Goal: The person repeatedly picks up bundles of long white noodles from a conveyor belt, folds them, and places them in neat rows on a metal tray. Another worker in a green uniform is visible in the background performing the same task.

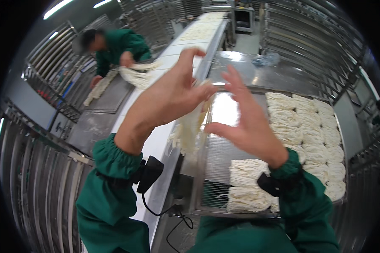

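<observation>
My left hand (174, 88) is raised over the right edge of the conveyor belt, with a bundle of pale noodles (190, 129) hanging from its curled fingers. The strands are blurred and dangle between the belt and the tray. My right hand (250, 123) is held up beside it above the wire-mesh tray (218, 148), fingers and thumb spread, with nothing in it. Folded noodle portions (313, 136) lie in rows on the right part of the tray. More portions (248, 186) sit at its near edge, partly hidden by my right forearm.
The white conveyor belt (167, 76) runs away from me, carrying noodles (205, 27) at its far end. Across it a co-worker in green (123, 47) handles noodles (136, 76) over another tray (114, 95). A plastic bag (266, 59) lies on the steel table (291, 76). Metal racks (307, 41) stand around.
</observation>
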Demonstrator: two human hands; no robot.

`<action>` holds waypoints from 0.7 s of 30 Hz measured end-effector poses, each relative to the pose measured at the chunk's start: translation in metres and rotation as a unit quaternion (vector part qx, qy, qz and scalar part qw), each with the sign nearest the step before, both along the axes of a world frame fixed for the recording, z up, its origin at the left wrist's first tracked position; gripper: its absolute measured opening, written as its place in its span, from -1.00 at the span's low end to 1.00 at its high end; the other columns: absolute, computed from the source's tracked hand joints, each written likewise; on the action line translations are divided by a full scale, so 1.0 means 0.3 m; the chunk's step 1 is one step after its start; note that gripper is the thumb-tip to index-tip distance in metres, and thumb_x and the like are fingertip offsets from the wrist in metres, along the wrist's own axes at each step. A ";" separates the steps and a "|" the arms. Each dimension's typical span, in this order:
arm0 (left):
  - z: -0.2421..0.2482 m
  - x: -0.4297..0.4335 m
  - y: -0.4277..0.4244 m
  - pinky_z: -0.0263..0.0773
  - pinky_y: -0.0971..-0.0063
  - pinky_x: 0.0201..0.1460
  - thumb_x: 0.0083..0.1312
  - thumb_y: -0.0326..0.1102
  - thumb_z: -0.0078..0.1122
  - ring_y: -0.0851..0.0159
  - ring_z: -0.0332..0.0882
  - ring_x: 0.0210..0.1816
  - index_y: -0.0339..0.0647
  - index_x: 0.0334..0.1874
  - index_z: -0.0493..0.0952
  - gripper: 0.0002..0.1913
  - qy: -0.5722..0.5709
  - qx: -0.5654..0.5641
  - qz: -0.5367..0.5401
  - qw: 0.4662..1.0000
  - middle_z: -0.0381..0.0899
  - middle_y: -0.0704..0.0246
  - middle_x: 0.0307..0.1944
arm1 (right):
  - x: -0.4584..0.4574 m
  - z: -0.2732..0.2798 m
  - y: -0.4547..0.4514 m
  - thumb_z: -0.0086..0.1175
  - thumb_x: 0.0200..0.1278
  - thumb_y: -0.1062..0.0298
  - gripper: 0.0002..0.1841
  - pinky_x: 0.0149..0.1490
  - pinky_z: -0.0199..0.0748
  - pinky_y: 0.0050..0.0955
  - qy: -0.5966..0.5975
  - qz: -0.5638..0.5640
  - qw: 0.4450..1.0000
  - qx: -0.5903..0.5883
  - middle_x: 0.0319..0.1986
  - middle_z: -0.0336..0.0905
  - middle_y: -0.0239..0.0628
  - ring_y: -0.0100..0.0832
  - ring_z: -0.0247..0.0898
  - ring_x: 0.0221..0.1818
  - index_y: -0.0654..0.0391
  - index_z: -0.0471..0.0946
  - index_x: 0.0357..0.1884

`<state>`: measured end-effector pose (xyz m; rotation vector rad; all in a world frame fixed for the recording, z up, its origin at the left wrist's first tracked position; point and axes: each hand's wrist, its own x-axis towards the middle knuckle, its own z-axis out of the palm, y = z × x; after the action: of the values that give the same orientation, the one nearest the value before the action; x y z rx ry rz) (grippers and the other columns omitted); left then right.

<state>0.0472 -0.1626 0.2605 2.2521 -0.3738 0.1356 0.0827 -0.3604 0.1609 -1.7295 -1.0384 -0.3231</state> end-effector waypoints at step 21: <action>-0.575 0.187 -0.230 0.57 0.09 -0.29 0.32 -0.32 0.29 -0.16 0.72 -0.35 -0.31 0.17 0.33 -0.54 -0.008 0.067 0.096 0.993 0.66 -0.09 -0.44 | 0.147 -0.515 -0.440 0.45 0.06 0.27 -0.27 0.23 0.42 -0.18 0.032 -0.038 0.935 -0.352 0.12 0.45 -0.04 0.04 0.39 0.18 0.23 0.42 0.30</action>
<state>0.1033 -0.2317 0.0881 2.4187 -0.1788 0.2357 0.1268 -0.4923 0.0064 -2.4047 -1.1158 0.0816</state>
